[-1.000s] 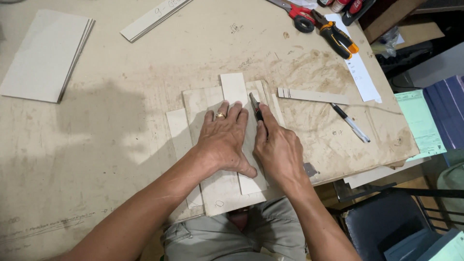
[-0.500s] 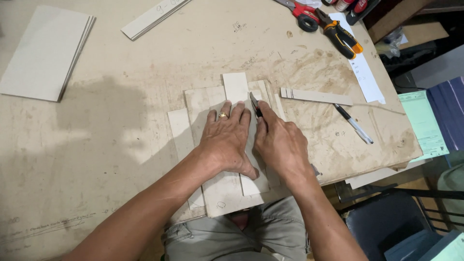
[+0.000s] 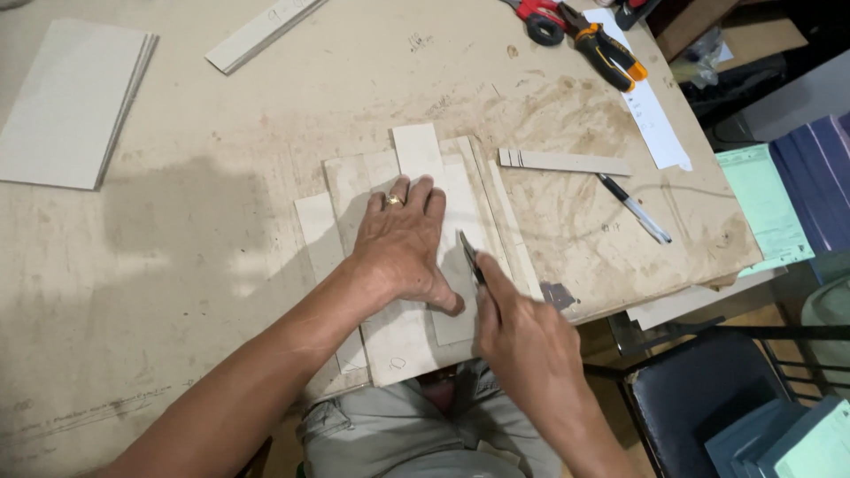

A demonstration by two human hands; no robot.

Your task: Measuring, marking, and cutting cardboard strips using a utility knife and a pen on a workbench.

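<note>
Left hand (image 3: 403, 248), fingers flat, pins a cardboard strip (image 3: 434, 221) near the worktop's (image 3: 266, 115) front edge; right hand (image 3: 522, 341) pinches a knife (image 3: 471, 257), cut apparently past halfway.

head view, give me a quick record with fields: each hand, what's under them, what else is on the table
left hand: flat, palm down, pressing a narrow card strip onto the card sheet
right hand: grips a knife, blade at the strip's right edge
surface: stained worktable
right side: pen, ruler-like strip, pliers
left side: stack of grey boards
top: long strip
</note>
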